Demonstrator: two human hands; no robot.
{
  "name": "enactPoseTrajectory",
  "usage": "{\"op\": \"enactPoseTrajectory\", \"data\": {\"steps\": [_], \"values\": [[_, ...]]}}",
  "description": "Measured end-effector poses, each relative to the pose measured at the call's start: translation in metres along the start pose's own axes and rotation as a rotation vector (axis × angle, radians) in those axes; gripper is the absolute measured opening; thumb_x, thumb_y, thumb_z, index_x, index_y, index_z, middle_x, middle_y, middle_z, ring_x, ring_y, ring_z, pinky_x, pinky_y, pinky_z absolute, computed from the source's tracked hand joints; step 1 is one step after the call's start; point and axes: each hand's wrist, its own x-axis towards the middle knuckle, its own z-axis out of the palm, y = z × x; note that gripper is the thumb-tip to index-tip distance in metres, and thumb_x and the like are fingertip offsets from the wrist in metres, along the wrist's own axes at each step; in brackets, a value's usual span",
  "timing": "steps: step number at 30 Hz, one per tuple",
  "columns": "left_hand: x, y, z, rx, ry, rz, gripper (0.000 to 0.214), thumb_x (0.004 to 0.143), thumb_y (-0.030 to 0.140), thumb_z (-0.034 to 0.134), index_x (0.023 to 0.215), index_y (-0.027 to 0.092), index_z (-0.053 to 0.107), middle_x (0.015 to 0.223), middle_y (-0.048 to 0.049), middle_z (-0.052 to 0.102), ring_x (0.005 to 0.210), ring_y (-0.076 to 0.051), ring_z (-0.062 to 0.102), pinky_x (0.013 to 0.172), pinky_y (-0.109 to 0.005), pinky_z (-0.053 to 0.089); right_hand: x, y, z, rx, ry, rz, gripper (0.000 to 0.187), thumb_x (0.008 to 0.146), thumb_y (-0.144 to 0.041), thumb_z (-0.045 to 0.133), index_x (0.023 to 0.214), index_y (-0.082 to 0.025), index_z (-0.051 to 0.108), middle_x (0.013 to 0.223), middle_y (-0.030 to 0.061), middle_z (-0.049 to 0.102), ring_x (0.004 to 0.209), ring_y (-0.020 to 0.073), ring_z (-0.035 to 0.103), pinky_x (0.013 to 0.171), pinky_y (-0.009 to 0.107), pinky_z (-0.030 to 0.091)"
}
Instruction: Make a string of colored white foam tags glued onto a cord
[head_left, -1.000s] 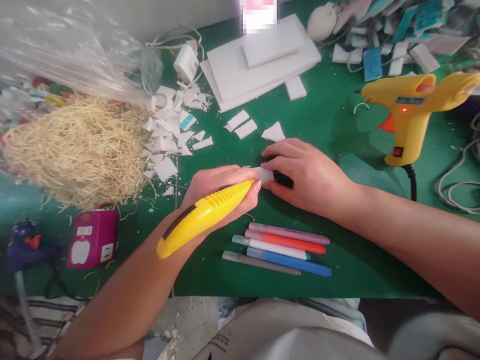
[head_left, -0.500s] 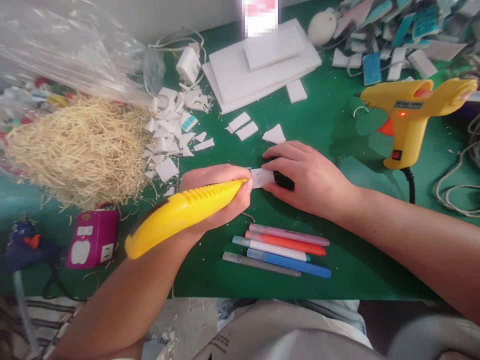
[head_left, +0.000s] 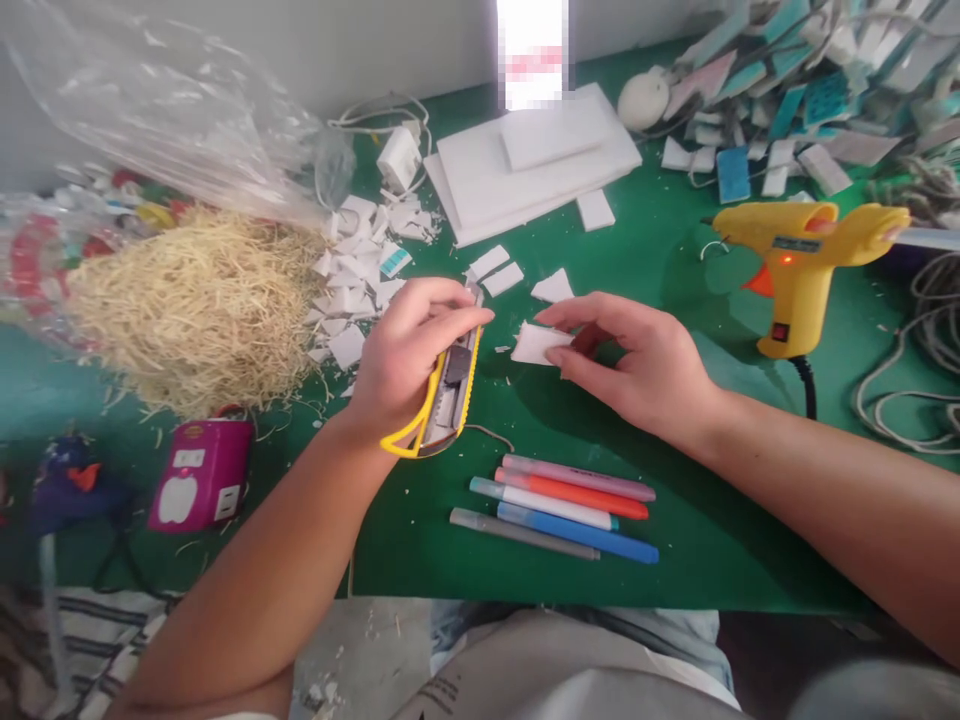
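5 markers [head_left: 559, 507], glue gun [head_left: 806, 275] nearby; left fingers [head_left: 448, 327] gripping cutter [head_left: 448, 395], right fingers [head_left: 592, 373] pinching white piece [head_left: 536, 344].

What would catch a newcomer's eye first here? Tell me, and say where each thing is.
The bright yellow glue gun, its red light lit, stands out on the right of the green table. Near the middle, the left hand holds a yellow utility knife, and the right hand pinches a small white piece, apparently foam board. A big heap of pale straw-like shreds draws the eye at left.
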Motion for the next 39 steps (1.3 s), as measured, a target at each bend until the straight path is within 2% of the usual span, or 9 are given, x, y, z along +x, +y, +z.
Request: {"op": "enactPoseTrajectory", "data": {"steps": [4,9,11,15,19,23,26,30,39], "values": [[0.001,0.003,-0.004,0.092,-0.172,0.193,0.019,0.104,0.024,0.056,0.116,0.023,0.071,0.129,-0.0049,0.068,0.113,-0.02,0.07,0.099,-0.033,0.06,0.002,-0.002,-0.001,0.102,0.075,0.079,0.017,0.09,-0.019,0.072,0.106,-0.019,0.078,0.095,0.0026,0.075,0.065,0.0116,0.064,0.064,0.029,0.059],[0.003,0.014,-0.001,0.231,-0.301,0.439,0.03,0.1,0.007,0.05,0.116,0.017,0.073,0.124,-0.009,0.07,0.107,-0.016,0.073,0.093,-0.025,0.061,0.003,-0.002,-0.001,0.151,0.08,0.067,0.019,0.091,-0.019,0.07,0.107,-0.02,0.08,0.096,0.0033,0.075,0.066,0.0119,0.064,0.063,0.029,0.058],[0.003,0.016,-0.002,0.274,-0.294,0.483,0.037,0.093,0.0,0.049,0.115,0.016,0.074,0.118,-0.0087,0.071,0.102,-0.017,0.073,0.089,-0.026,0.061,0.002,-0.002,-0.002,0.134,0.071,0.025,0.02,0.092,-0.017,0.068,0.107,-0.021,0.081,0.097,0.0034,0.075,0.066,0.011,0.063,0.063,0.028,0.057],[0.003,0.02,-0.004,0.172,-0.185,0.368,0.03,0.078,-0.001,0.05,0.093,0.015,0.071,0.102,-0.0069,0.071,0.079,-0.013,0.067,0.068,-0.024,0.056,0.002,-0.002,-0.003,0.064,0.077,-0.047,0.022,0.093,-0.014,0.068,0.108,-0.022,0.082,0.096,0.0027,0.076,0.069,0.0112,0.062,0.065,0.027,0.056],[0.002,0.026,0.002,-0.048,-0.067,0.201,0.007,0.087,0.013,0.063,0.092,0.015,0.067,0.092,-0.0031,0.068,0.068,-0.009,0.06,0.064,-0.022,0.053,0.003,-0.001,-0.004,0.019,0.036,-0.122,0.023,0.096,-0.016,0.066,0.111,-0.022,0.082,0.097,0.0036,0.077,0.075,0.013,0.067,0.069,0.028,0.058],[-0.002,0.035,0.011,-0.193,-0.006,0.036,0.006,0.089,0.019,0.073,0.086,0.017,0.068,0.079,0.002,0.065,0.063,-0.007,0.056,0.058,-0.017,0.048,0.003,0.001,-0.003,0.038,-0.041,-0.189,0.025,0.096,-0.016,0.066,0.116,-0.02,0.081,0.097,0.0046,0.077,0.081,0.0146,0.07,0.073,0.028,0.059],[-0.004,0.04,0.013,-0.295,0.013,-0.086,0.01,0.088,0.02,0.073,0.079,0.018,0.07,0.073,0.0031,0.065,0.061,-0.007,0.054,0.056,-0.017,0.045,0.002,0.002,-0.002,0.112,-0.041,-0.133,0.029,0.095,-0.018,0.068,0.123,-0.021,0.078,0.099,0.0036,0.078,0.071,0.0119,0.065,0.067,0.027,0.058],[-0.002,0.044,0.011,-0.443,-0.016,-0.218,0.012,0.085,0.026,0.077,0.077,0.019,0.074,0.07,0.0029,0.066,0.059,-0.007,0.053,0.053,-0.018,0.044,0.0,0.0,-0.001,0.251,-0.054,-0.019,0.027,0.095,-0.022,0.072,0.121,-0.021,0.079,0.104,0.0038,0.08,0.071,0.012,0.066,0.065,0.026,0.059],[0.003,0.041,0.01,-0.656,-0.116,-0.396,0.011,0.079,0.03,0.084,0.077,0.021,0.078,0.068,0.003,0.067,0.052,-0.006,0.048,0.047,-0.019,0.039,0.003,0.002,-0.001,0.529,-0.119,0.118,0.024,0.093,-0.026,0.076,0.116,-0.019,0.08,0.101,0.0038,0.079,0.069,0.0101,0.067,0.064,0.024,0.06]]}}
